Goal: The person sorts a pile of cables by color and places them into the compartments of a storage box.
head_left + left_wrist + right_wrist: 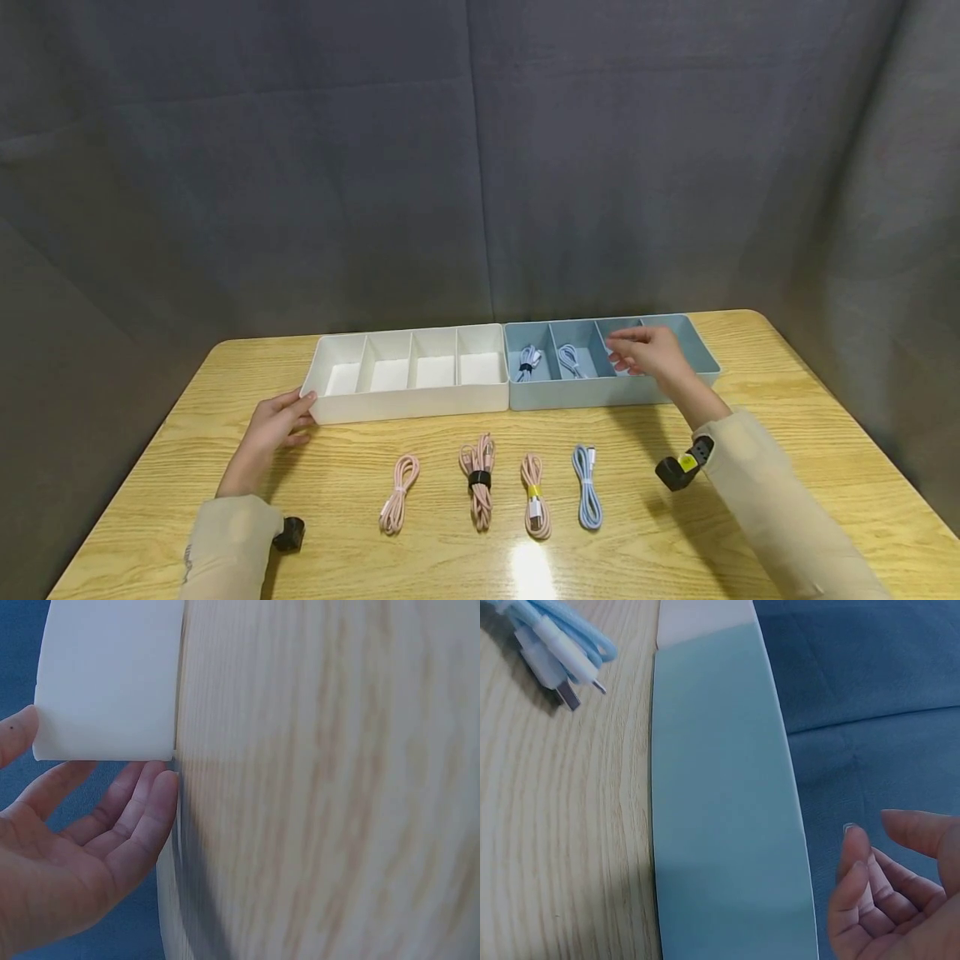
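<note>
Left hand (276, 422) loose, touching one white tray (411, 406); right (647, 352) loose, empty; four tabletop cables (480, 502)

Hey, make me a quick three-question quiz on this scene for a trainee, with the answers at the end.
1. Count: how many pink cable bundles lie directly on the table?
2. True or false: the right hand is gripping something.
3. Identify: what is the left hand touching?

Key:
1. Three.
2. False; in the right wrist view it holds nothing.
3. The left end of the white tray.
</note>
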Tool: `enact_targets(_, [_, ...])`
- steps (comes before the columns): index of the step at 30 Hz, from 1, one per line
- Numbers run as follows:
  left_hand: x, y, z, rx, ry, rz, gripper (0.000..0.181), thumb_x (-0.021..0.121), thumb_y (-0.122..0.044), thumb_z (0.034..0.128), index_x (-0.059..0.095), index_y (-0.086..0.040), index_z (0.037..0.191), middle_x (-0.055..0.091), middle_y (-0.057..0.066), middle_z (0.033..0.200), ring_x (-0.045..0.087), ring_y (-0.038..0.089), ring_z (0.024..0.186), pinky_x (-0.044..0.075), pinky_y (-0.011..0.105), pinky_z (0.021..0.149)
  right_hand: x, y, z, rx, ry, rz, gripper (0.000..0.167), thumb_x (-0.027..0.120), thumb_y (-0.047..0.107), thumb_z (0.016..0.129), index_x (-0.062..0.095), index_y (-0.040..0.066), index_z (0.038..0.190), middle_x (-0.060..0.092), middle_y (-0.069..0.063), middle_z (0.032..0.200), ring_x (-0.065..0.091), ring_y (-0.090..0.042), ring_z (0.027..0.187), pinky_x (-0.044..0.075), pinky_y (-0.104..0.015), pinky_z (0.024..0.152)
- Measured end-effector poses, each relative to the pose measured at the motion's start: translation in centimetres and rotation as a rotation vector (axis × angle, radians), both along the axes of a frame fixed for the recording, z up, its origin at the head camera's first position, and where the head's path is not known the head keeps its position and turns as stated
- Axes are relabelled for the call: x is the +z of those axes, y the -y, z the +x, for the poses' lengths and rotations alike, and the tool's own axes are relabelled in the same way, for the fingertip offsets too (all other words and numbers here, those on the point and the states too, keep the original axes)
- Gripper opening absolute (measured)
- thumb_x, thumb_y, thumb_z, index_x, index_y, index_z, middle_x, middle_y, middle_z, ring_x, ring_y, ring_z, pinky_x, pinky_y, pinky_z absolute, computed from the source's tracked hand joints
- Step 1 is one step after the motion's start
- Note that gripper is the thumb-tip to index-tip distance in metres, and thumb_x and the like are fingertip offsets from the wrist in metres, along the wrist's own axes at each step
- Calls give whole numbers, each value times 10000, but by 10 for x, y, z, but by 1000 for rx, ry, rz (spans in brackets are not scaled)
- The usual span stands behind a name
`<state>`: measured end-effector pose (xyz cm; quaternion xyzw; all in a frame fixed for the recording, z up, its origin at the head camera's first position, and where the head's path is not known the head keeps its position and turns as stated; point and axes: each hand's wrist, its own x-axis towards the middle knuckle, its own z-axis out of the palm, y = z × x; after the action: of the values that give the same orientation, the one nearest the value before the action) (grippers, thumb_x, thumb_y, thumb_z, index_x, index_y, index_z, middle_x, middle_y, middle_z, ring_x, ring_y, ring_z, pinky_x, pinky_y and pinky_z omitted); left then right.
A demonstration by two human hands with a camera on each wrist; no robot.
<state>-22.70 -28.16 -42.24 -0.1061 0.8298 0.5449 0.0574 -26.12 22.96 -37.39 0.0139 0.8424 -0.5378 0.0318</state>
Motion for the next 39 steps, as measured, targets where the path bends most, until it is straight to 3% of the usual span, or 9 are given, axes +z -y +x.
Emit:
enact_targets(3, [0,0,-1,3,3,2,720,506,-458,904,316,48,1380,515,224,1168,566,151,887,526,291,724,0,-1,5,15,-8,-1,370,574,194,905,569,-77,1157,656,-38,786,600,-105,654,501,-259,608])
enact_targets(7, [-17,8,-10,17,-12,8,754,517,-508,878,333,21,1383,511,216,1176,563,138,870,529,285,701,-2,-2,11,26,-23,-3,395,587,209,900,562,-81,1168,659,-39,781,602,-105,652,512,-284,628])
enact_targets(10, [-36,18,-21,33,-27,12,823,532,-590,823,352,-17,1386,516,199,1174,566,133,860,533,287,685,-2,-2,16,37,-35,1,413,596,221,895,559,-84,1171,660,-49,783,605,-104,649,517,-295,629])
enact_targets(12, [-41,21,-24,31,-35,7,840,527,-603,816,349,-14,1387,513,208,1181,567,143,866,535,297,687,-1,-2,20,49,-43,-7,416,599,221,893,558,-88,1169,660,-73,783,605,-109,645,518,-299,619])
enact_targets(24, [-35,18,-20,31,-38,31,792,547,-540,846,350,12,1378,501,226,1182,571,89,800,537,268,665,-3,4,45,115,-43,-23,389,610,191,884,564,-96,1142,656,-84,786,603,-159,642,501,-288,573])
enact_targets(39, [-46,22,-25,25,-65,-4,843,505,-608,828,343,4,1384,483,238,1209,573,172,884,540,313,679,-13,5,66,183,-46,-36,422,620,164,874,534,-132,1161,659,-130,793,606,-157,633,498,-287,542])
